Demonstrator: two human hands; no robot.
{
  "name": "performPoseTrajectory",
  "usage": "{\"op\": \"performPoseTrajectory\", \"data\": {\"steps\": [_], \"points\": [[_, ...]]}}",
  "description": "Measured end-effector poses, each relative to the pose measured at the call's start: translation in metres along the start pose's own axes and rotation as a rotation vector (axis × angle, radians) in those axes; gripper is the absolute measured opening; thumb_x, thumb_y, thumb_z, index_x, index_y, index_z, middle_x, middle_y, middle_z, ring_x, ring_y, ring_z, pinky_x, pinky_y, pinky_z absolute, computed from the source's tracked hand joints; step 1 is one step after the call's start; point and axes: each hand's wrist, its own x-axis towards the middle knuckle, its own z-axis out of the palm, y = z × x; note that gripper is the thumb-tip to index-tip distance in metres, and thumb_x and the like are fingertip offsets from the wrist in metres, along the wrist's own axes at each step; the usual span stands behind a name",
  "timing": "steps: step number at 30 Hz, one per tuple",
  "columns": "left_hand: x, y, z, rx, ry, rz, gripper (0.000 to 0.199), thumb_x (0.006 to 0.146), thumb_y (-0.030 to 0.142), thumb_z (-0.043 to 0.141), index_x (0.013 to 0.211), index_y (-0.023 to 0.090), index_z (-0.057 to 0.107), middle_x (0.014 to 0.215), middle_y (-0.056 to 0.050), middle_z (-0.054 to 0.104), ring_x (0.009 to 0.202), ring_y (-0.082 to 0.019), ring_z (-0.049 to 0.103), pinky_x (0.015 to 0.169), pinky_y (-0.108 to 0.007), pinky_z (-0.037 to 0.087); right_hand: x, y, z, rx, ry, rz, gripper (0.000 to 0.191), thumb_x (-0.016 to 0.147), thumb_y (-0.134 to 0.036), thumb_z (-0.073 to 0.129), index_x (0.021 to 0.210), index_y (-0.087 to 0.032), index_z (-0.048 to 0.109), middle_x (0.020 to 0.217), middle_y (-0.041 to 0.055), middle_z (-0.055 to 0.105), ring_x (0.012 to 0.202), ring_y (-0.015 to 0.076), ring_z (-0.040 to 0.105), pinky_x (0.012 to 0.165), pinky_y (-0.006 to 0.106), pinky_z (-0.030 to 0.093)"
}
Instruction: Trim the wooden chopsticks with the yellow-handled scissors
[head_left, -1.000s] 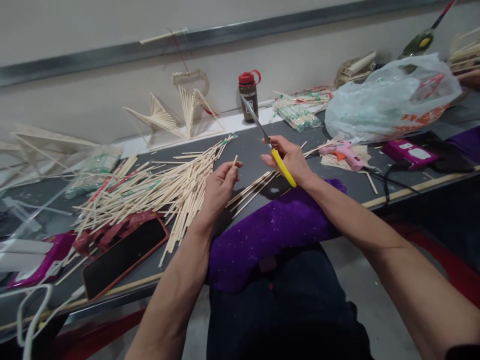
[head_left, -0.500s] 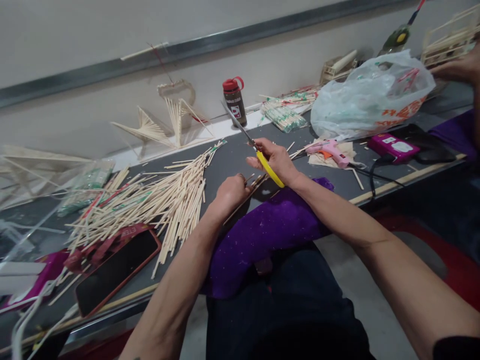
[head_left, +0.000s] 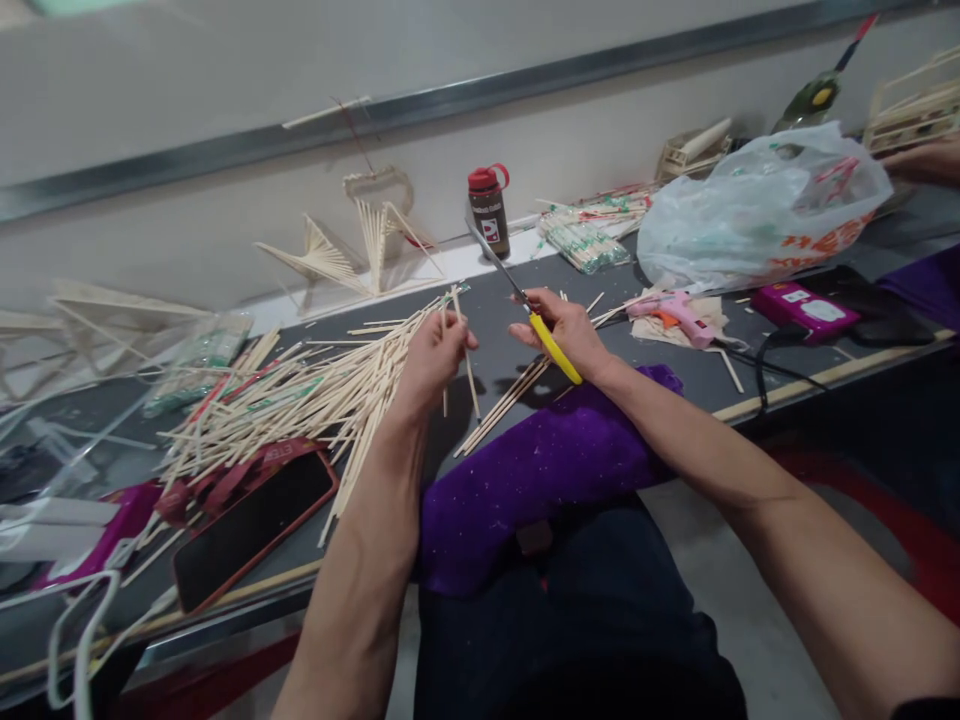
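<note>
My left hand (head_left: 435, 352) pinches thin wooden sticks (head_left: 471, 378) by their upper part, beside a big loose pile of similar sticks (head_left: 367, 375). Yellow-handled scissors (head_left: 553, 345) are in my right hand (head_left: 574, 335), the blades pointing away toward the bottle. On the dark table between my hands lie a few more sticks (head_left: 504, 408), side by side and slanting under my right hand. A purple cloth (head_left: 547, 460) lies along the table edge in front of me.
A red-capped bottle (head_left: 489, 212) stands by the wall. Rightward are a pink glue gun (head_left: 679, 315), a white plastic bag (head_left: 750, 215) and a magenta box (head_left: 806, 308). A phone (head_left: 255, 530) lies at left. Stick models (head_left: 319, 258) line the wall. Another person's hand (head_left: 922, 162) shows far right.
My left hand has risen from the sticks by the purple cloth toward the pile, with sticks upright in its fingers. My right hand keeps the scissors in much the same place.
</note>
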Motion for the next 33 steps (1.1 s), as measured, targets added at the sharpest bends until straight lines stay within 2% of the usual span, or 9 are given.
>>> {"op": "performPoseTrajectory", "data": {"steps": [3, 7, 9, 12, 14, 17, 20, 25, 33], "points": [[0.010, 0.002, -0.010, -0.166, 0.121, -0.045, 0.014, 0.092, 0.041, 0.051, 0.092, 0.027, 0.055, 0.063, 0.003, 0.054, 0.046, -0.011, 0.043, 0.047, -0.027, 0.039, -0.001, 0.000, 0.001, -0.015, 0.004, -0.011, 0.051, 0.077, -0.058, 0.067, 0.108, -0.017, 0.062, 0.074, -0.0025, 0.057, 0.066, 0.0114, 0.049, 0.067, 0.027, 0.042], [0.010, 0.012, -0.005, -0.382, 0.223, -0.056, 0.017, 0.091, 0.043, 0.057, 0.088, 0.028, 0.050, 0.067, 0.003, 0.050, 0.060, -0.012, 0.054, 0.060, -0.027, 0.049, -0.002, -0.001, 0.001, -0.003, -0.022, -0.015, 0.050, 0.077, -0.055, 0.068, 0.107, -0.016, 0.063, 0.074, -0.0021, 0.056, 0.065, 0.0110, 0.049, 0.066, 0.027, 0.042], [0.006, 0.017, -0.001, -0.547, 0.259, -0.054, 0.024, 0.084, 0.042, 0.068, 0.085, 0.027, 0.049, 0.066, 0.004, 0.049, 0.054, -0.010, 0.049, 0.054, -0.024, 0.046, -0.002, -0.002, 0.001, -0.007, -0.023, -0.012, 0.049, 0.077, -0.055, 0.068, 0.106, -0.016, 0.063, 0.073, -0.0025, 0.056, 0.064, 0.0107, 0.048, 0.065, 0.027, 0.041], [0.002, 0.021, 0.002, -0.717, 0.299, -0.052, 0.032, 0.076, 0.040, 0.079, 0.081, 0.024, 0.051, 0.057, 0.008, 0.042, 0.042, -0.006, 0.035, 0.041, -0.020, 0.032, -0.002, -0.003, 0.001, -0.003, -0.034, -0.001, 0.048, 0.077, -0.056, 0.068, 0.105, -0.017, 0.063, 0.071, -0.0035, 0.054, 0.064, 0.0104, 0.046, 0.065, 0.026, 0.040], [0.001, 0.021, 0.000, -0.752, 0.292, -0.094, 0.034, 0.076, 0.045, 0.078, 0.079, 0.023, 0.053, 0.050, 0.010, 0.035, 0.038, -0.004, 0.027, 0.037, -0.020, 0.021, -0.003, -0.003, 0.002, 0.013, -0.046, 0.008, 0.048, 0.076, -0.057, 0.068, 0.105, -0.018, 0.063, 0.070, -0.0043, 0.052, 0.063, 0.0099, 0.044, 0.064, 0.026, 0.040], [-0.001, 0.022, 0.000, -0.748, 0.279, -0.154, 0.041, 0.084, 0.057, 0.065, 0.073, 0.020, 0.056, 0.043, 0.010, 0.028, 0.033, -0.003, 0.021, 0.037, -0.021, 0.014, -0.004, -0.002, 0.003, 0.026, -0.060, 0.006, 0.050, 0.075, -0.057, 0.069, 0.106, -0.017, 0.062, 0.069, -0.0049, 0.050, 0.062, 0.0093, 0.042, 0.063, 0.026, 0.039], [-0.007, 0.024, 0.008, -0.722, 0.237, -0.172, 0.051, 0.087, 0.064, 0.056, 0.064, 0.018, 0.053, 0.039, 0.009, 0.027, 0.032, -0.003, 0.021, 0.036, -0.022, 0.013, -0.004, -0.003, 0.003, 0.019, -0.074, 0.008, 0.051, 0.075, -0.057, 0.069, 0.106, -0.018, 0.062, 0.069, -0.0051, 0.050, 0.062, 0.0092, 0.041, 0.063, 0.026, 0.038], [-0.021, 0.022, 0.028, -0.672, 0.097, -0.207, 0.054, 0.079, 0.066, 0.064, 0.059, 0.018, 0.052, 0.040, 0.007, 0.033, 0.033, -0.004, 0.025, 0.036, -0.022, 0.015, -0.004, -0.006, 0.001, -0.018, -0.074, 0.012, 0.048, 0.076, -0.056, 0.069, 0.104, -0.018, 0.062, 0.069, -0.0049, 0.050, 0.061, 0.0092, 0.043, 0.062, 0.025, 0.037], [-0.024, 0.018, 0.033, -0.688, 0.086, -0.265, 0.053, 0.078, 0.061, 0.066, 0.054, 0.019, 0.044, 0.041, 0.008, 0.031, 0.034, -0.004, 0.022, 0.035, -0.020, 0.015, -0.006, -0.004, 0.003, 0.002, -0.085, 0.001, 0.046, 0.076, -0.053, 0.070, 0.105, -0.018, 0.063, 0.069, -0.0048, 0.051, 0.062, 0.0096, 0.043, 0.062, 0.025, 0.038]]}}
